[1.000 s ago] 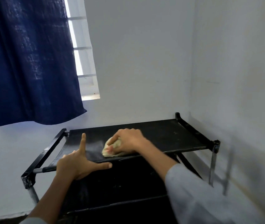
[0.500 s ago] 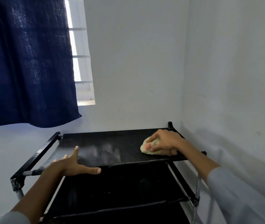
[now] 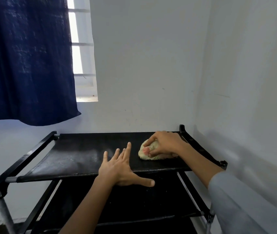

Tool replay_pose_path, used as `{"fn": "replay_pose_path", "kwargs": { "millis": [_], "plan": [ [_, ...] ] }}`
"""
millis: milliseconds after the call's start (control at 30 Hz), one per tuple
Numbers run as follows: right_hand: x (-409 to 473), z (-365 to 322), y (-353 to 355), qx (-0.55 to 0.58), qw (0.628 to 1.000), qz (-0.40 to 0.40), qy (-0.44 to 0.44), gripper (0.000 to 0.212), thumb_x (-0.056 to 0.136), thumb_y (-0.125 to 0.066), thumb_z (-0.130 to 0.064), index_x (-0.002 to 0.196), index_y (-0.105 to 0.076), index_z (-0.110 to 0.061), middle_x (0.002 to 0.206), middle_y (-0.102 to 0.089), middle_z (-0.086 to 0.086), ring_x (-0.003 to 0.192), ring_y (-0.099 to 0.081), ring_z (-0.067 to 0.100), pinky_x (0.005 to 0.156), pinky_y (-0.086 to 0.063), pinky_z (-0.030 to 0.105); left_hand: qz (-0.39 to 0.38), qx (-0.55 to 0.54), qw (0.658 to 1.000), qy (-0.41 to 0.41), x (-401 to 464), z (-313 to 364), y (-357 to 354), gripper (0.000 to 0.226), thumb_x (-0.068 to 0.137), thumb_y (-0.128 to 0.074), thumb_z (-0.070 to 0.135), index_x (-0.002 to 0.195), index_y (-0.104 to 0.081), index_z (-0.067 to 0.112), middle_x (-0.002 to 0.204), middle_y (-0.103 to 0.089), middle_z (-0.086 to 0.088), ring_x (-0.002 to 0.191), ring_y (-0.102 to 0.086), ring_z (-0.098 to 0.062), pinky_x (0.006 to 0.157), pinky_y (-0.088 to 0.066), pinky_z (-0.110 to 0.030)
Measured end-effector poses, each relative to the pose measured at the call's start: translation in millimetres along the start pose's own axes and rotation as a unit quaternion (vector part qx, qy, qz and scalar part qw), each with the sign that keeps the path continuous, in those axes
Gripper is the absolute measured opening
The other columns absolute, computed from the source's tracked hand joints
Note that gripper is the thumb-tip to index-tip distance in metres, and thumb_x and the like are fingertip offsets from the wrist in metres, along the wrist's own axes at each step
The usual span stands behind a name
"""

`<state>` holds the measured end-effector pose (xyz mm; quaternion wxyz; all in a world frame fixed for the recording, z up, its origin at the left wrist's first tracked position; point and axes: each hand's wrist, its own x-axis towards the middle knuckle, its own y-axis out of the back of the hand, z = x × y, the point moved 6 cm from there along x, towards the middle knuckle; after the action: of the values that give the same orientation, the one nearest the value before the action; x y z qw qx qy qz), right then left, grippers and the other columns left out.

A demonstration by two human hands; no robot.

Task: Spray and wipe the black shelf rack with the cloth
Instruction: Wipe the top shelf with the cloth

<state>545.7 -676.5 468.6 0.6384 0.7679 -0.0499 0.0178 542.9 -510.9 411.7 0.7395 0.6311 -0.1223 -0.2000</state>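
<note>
The black shelf rack [image 3: 77, 159] stands in the room's corner, its fabric top tier dusty grey on the left half. A bunched pale yellow cloth [image 3: 147, 152] with a pink patch lies on the right part of that top tier. My right hand [image 3: 164, 144] grips the cloth from above, fingers curled over it. My left hand [image 3: 119, 168] is spread flat, fingers straight, over the front edge of the top tier near its middle, thumb pointing right. No spray bottle is in view.
White walls [image 3: 151, 73] close in behind and to the right of the rack. A dark blue curtain [image 3: 26, 61] hangs at upper left over a barred window [image 3: 82, 48]. A lower black tier [image 3: 134, 203] sits beneath the top one.
My right hand slid the cloth from the middle of the top tier to its right end. My left hand moved right along the front edge, toward the middle.
</note>
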Motion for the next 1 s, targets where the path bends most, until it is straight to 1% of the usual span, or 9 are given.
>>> {"fn": "replay_pose_path", "kwargs": {
  "millis": [100, 200, 333, 433, 533, 633, 733, 833, 1000],
  "plan": [
    [27, 9, -1, 0.011, 0.998, 0.042, -0.05, 0.04, 0.072, -0.076, -0.049, 0.11, -0.065, -0.046, 0.121, -0.063, -0.008, 0.111, -0.058, 0.017, 0.086, -0.039, 0.03, -0.017, -0.001, 1.0, 0.004, 1, -1, 2, 0.148, 0.043, -0.052, 0.093, 0.143, 0.031, 0.022, 0.159, 0.007, -0.001, 0.146, 0.01, -0.016, 0.117, 0.01, -0.05],
    [42, 27, -1, 0.086, 0.968, 0.158, -0.173, 0.03, 0.083, -0.07, -0.041, 0.112, -0.066, -0.036, 0.118, -0.065, -0.002, 0.108, -0.059, 0.022, 0.083, -0.039, 0.03, -0.012, 0.006, 1.0, 0.01, 0, 0, 2, 0.149, 0.043, -0.054, 0.092, 0.141, 0.034, 0.023, 0.16, 0.005, -0.001, 0.147, 0.007, -0.018, 0.118, 0.008, -0.049],
    [47, 19, -10, 0.059, 0.947, 0.208, -0.238, 0.024, 0.091, -0.058, -0.038, 0.106, -0.069, -0.023, 0.1, -0.068, 0.002, 0.083, -0.058, 0.019, 0.067, -0.036, 0.026, 0.017, -0.005, 1.0, 0.02, -1, 1, 3, 0.15, 0.041, -0.055, 0.092, 0.14, 0.036, 0.025, 0.16, -0.004, -0.002, 0.147, -0.001, -0.02, 0.119, 0.001, -0.047],
    [43, 10, -9, 0.074, 0.97, 0.138, -0.184, 0.03, 0.089, -0.062, -0.043, 0.114, -0.068, -0.028, 0.111, -0.066, 0.001, 0.1, -0.06, 0.021, 0.073, -0.038, 0.026, 0.02, -0.012, 0.999, 0.023, 0, 4, 4, 0.15, 0.04, -0.058, 0.091, 0.14, 0.036, 0.029, 0.159, -0.012, -0.005, 0.147, -0.011, -0.023, 0.119, -0.006, -0.047],
    [29, -17, -13, 0.06, 0.996, -0.012, -0.061, 0.038, 0.079, -0.073, -0.045, 0.116, -0.063, -0.044, 0.121, -0.062, -0.008, 0.111, -0.056, 0.017, 0.08, -0.038, 0.028, 0.008, -0.024, 0.999, 0.025, 0, 3, 5, 0.152, 0.041, -0.063, 0.087, 0.14, 0.036, 0.029, 0.158, -0.017, -0.006, 0.146, -0.016, -0.024, 0.119, -0.011, -0.048],
    [8, -38, -13, 0.031, 0.996, -0.082, 0.016, 0.045, 0.073, -0.076, -0.045, 0.114, -0.06, -0.053, 0.122, -0.06, -0.014, 0.102, -0.055, 0.014, 0.079, -0.042, 0.029, 0.005, -0.034, 0.999, 0.024, -4, 2, 7, 0.153, 0.042, -0.067, 0.083, 0.139, 0.037, 0.027, 0.158, -0.018, -0.003, 0.146, -0.015, -0.022, 0.118, -0.01, -0.049],
    [-14, -37, -3, 0.037, 0.989, -0.137, 0.048, 0.044, 0.073, -0.078, -0.038, 0.113, -0.063, -0.05, 0.125, -0.055, -0.014, 0.102, -0.055, 0.012, 0.081, -0.05, 0.031, 0.004, -0.042, 0.999, 0.03, -5, 1, 8, 0.155, 0.041, -0.069, 0.081, 0.139, 0.037, 0.028, 0.158, -0.017, -0.005, 0.146, -0.014, -0.021, 0.118, -0.008, -0.05],
    [-29, -22, 6, 0.037, 0.987, -0.151, 0.048, 0.04, 0.075, -0.078, -0.035, 0.111, -0.065, -0.046, 0.118, -0.052, -0.014, 0.097, -0.055, 0.012, 0.068, -0.05, 0.026, 0.004, -0.043, 0.998, 0.036, -5, 0, 7, 0.156, 0.038, -0.07, 0.082, 0.139, 0.037, 0.028, 0.157, -0.017, -0.009, 0.146, -0.014, -0.021, 0.118, -0.007, -0.05],
    [-25, 15, 5, 0.025, 0.994, -0.104, 0.003, 0.039, 0.064, -0.081, -0.043, 0.094, -0.063, -0.062, 0.114, -0.057, -0.018, 0.1, -0.057, 0.01, 0.089, -0.051, 0.035, 0.008, -0.031, 0.999, 0.022, -6, 3, 8, 0.155, 0.042, -0.069, 0.081, 0.139, 0.038, 0.026, 0.158, -0.015, -0.006, 0.147, -0.01, -0.022, 0.118, -0.006, -0.05]
  ]
}}
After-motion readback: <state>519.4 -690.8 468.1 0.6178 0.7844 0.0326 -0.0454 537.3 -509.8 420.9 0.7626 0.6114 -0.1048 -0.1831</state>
